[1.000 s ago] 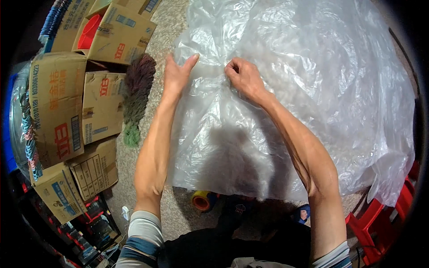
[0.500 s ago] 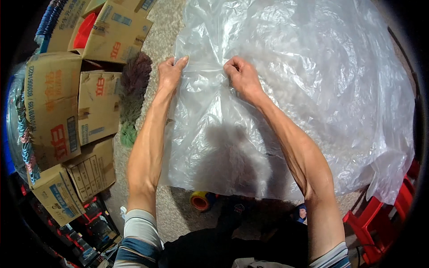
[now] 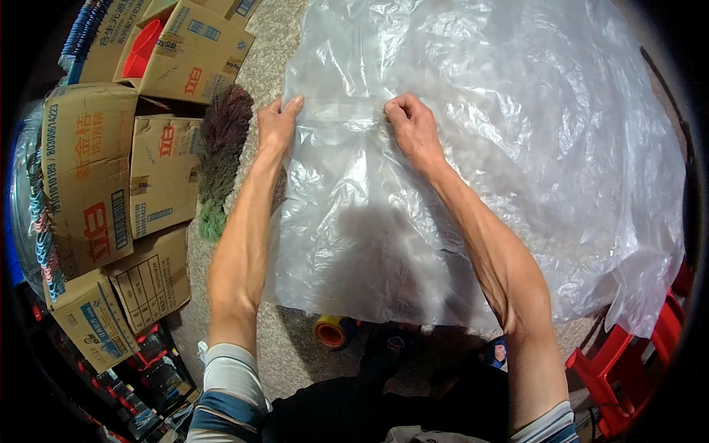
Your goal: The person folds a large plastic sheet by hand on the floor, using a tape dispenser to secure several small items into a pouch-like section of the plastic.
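Plastic sheet (image 3: 517,162), translucent, one: spread broadly, right of cardboard boxes (image 3: 165,168); largely opened out, creases remaining, right side rumpled. Left hand (image 3: 278,127): fingers apparently closed on sheet's left edge. Right hand (image 3: 416,129): fingers pinching it further inward; band between fairly flat.

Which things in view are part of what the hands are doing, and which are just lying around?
In use:
- clear plastic sheet, pinched by the right hand; left hand at its left edge

Apparently just lying around:
- cardboard boxes
- dark-and-green fluffy bundle
- yellow cylinder
- red plastic furniture
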